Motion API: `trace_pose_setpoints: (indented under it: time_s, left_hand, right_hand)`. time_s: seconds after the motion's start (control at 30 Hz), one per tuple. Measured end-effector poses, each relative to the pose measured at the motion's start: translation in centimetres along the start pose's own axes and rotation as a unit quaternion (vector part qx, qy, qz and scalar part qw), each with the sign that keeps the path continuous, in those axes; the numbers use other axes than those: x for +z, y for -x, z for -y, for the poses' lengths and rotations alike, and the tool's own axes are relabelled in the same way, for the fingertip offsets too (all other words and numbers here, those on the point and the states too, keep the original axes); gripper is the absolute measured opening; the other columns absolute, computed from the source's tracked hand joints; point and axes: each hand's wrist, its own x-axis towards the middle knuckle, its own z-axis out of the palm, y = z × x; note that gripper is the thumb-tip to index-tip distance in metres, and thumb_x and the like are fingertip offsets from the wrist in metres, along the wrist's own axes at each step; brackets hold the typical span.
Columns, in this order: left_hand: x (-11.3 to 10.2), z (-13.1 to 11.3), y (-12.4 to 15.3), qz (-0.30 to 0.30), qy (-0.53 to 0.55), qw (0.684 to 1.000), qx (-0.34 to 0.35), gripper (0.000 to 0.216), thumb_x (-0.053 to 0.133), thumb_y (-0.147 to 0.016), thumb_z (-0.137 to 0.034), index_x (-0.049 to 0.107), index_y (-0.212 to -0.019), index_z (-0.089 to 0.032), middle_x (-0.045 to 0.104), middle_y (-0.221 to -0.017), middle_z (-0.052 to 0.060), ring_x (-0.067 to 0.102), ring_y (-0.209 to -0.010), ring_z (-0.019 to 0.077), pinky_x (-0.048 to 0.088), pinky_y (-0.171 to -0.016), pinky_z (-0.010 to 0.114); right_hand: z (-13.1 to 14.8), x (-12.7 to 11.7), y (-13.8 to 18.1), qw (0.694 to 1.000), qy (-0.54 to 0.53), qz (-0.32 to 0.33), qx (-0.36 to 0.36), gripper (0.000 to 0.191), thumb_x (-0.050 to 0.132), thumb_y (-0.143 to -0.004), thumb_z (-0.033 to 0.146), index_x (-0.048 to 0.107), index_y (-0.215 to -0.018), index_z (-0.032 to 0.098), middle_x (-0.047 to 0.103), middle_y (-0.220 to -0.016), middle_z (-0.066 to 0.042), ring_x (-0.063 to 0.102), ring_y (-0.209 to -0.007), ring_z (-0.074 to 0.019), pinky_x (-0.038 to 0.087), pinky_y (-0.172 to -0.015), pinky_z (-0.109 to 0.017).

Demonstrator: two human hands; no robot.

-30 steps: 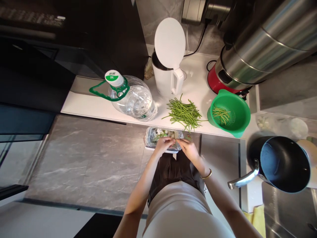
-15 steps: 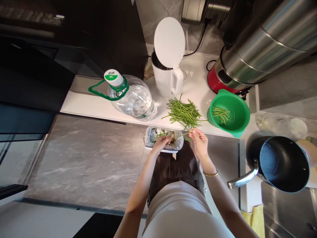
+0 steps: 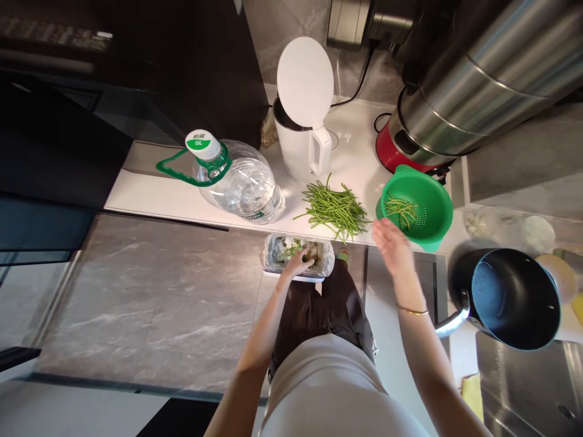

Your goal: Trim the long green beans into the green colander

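Note:
My left hand is over a small bin lined with clear plastic, its fingers apart and nothing visible between them. Inside the bin lie green scraps and some white and brown bits. My right hand, smeared by motion, is beside the left rim of a green colander; whether it holds anything does not show. Several thin green stems are in the colander. To its left, a loose pile of long green stems lies on the white counter near the front edge.
A large water bottle with a green handle and a white kettle with its lid up stand behind the pile. A steel appliance with a red base is at the back right. A dark pot sits beside the sink.
My right hand has moved right, from beside the bin to the colander's edge; the thin stem it pinched no longer shows. My left hand stays over the bin, its fingers now spread.

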Motion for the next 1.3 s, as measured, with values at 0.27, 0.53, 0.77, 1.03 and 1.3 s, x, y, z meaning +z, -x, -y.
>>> trace_pose_setpoints:
  time_s: [0.27, 0.53, 0.77, 1.03, 1.3]
  left_hand:
    - [0.7, -2.1, 0.7, -0.062, 0.169, 0.984, 0.010, 0.034, 0.053, -0.083, -0.031, 0.058, -0.114, -0.019, 0.066, -0.112, 0.011, 0.066, -0.092, 0.0202, 0.054, -0.077, 0.035]
    - [0.1, -2.9, 3.3, -0.059, 0.172, 0.982, 0.052, 0.026, 0.052, -0.080, -0.033, 0.063, -0.100, -0.022, 0.071, -0.101, 0.006, 0.067, -0.085, 0.0189, 0.054, -0.075, 0.033]
    - [1.7, -3.1, 2.8, -0.027, 0.200, 0.978, 0.049, 0.024, 0.055, -0.078, -0.032, 0.064, -0.097, -0.020, 0.071, -0.099, 0.008, 0.066, -0.082, 0.0204, 0.053, -0.072, 0.034]
    - [3.0, -5.0, 3.1, 0.001, 0.191, 0.980, 0.050, 0.027, 0.054, -0.081, -0.029, 0.064, -0.104, -0.017, 0.068, -0.108, 0.012, 0.065, -0.088, 0.0219, 0.052, -0.075, 0.034]
    - [3.4, -8.5, 4.5, -0.072, 0.201, 0.966, 0.148, 0.027, 0.053, -0.082, -0.038, 0.063, -0.097, -0.017, 0.068, -0.101, 0.007, 0.065, -0.085, 0.0179, 0.051, -0.073, 0.029]
  right_hand:
    - [-10.4, 9.4, -1.7, 0.804, 0.539, 0.168, -0.187, 0.034, 0.045, -0.085, 0.014, 0.061, -0.115, 0.021, 0.056, -0.123, -0.009, 0.054, -0.112, -0.0217, 0.044, -0.097, -0.036]
    - [-10.3, 11.2, -5.0, 0.727, 0.627, 0.161, -0.229, 0.029, 0.038, -0.092, 0.024, 0.066, -0.103, 0.021, 0.053, -0.111, -0.010, 0.057, -0.097, -0.0212, 0.046, -0.082, -0.031]
    - [-10.0, 11.2, -5.4, 0.706, 0.642, 0.243, -0.175, 0.027, 0.048, -0.085, 0.016, 0.067, -0.102, 0.024, 0.055, -0.109, -0.007, 0.058, -0.093, -0.0193, 0.047, -0.077, -0.029]
    - [-7.4, 11.2, -4.9, 0.829, 0.484, 0.146, -0.237, 0.023, 0.049, -0.088, 0.026, 0.067, -0.102, 0.021, 0.060, -0.111, -0.007, 0.061, -0.092, -0.0164, 0.047, -0.082, -0.027]
    - [-0.9, 9.7, -1.4, 0.982, 0.093, 0.082, -0.139, 0.035, 0.060, -0.080, 0.039, 0.063, -0.112, 0.025, 0.069, -0.098, -0.003, 0.061, -0.065, -0.0105, 0.052, -0.059, -0.026]
